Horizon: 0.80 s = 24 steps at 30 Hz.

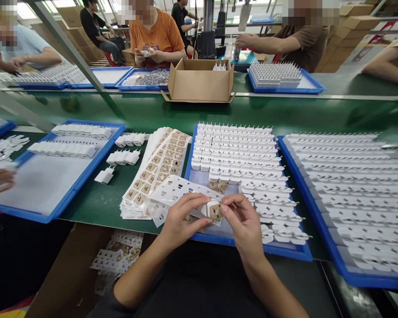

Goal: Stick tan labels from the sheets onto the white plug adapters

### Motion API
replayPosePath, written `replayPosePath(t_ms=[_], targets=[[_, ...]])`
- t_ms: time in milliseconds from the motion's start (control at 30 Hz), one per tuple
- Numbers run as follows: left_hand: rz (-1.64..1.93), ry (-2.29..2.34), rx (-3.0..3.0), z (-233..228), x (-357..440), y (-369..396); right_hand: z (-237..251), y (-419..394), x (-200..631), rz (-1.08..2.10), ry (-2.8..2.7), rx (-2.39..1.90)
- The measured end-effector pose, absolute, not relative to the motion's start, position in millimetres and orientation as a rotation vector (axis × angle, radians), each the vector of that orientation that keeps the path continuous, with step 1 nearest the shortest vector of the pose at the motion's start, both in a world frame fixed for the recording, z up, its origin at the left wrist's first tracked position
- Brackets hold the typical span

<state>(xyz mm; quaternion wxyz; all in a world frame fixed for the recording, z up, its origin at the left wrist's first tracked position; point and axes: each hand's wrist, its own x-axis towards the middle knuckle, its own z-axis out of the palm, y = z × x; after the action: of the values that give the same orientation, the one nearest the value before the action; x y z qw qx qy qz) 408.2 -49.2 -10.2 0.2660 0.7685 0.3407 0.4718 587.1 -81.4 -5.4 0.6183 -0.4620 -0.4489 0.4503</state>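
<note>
- Left hand [182,221] pinching a small white charger [211,209] from the left, thumb and fingers closed on its body, at the near edge of the middle blue tray [219,238].
- Right hand [243,223] pinching a tan label [215,211] against the charger's face, fingertips pressed together on it.
- Used label sheet [175,189] with punched-out holes lying under the left hand; stack of full label sheets [159,165] just to its left on the green worktop [119,110].
- Judged well under way: chargers lying flat in rows [278,212] at the tray's right, standing rows [235,145] at the back; whether either group carries labels cannot be told.
- Second tray of chargers [351,198] to the right; a few loose chargers [122,157] left of the sheets.
</note>
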Motion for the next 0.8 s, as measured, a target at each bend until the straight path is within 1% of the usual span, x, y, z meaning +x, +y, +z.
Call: replayPosePath(t_ms=[433, 800], targets=[[1.270, 0.923, 2.070, -7.5, 408.3, -50.1, -2.3, -82.2, 584.5, 0.995, -1.092, -1.080], [1.300, 0.943, 2.098, -4.7, 410.6, -52.5, -2.8, -84.5, 578.8, 0.738, -1.234, -1.185]])
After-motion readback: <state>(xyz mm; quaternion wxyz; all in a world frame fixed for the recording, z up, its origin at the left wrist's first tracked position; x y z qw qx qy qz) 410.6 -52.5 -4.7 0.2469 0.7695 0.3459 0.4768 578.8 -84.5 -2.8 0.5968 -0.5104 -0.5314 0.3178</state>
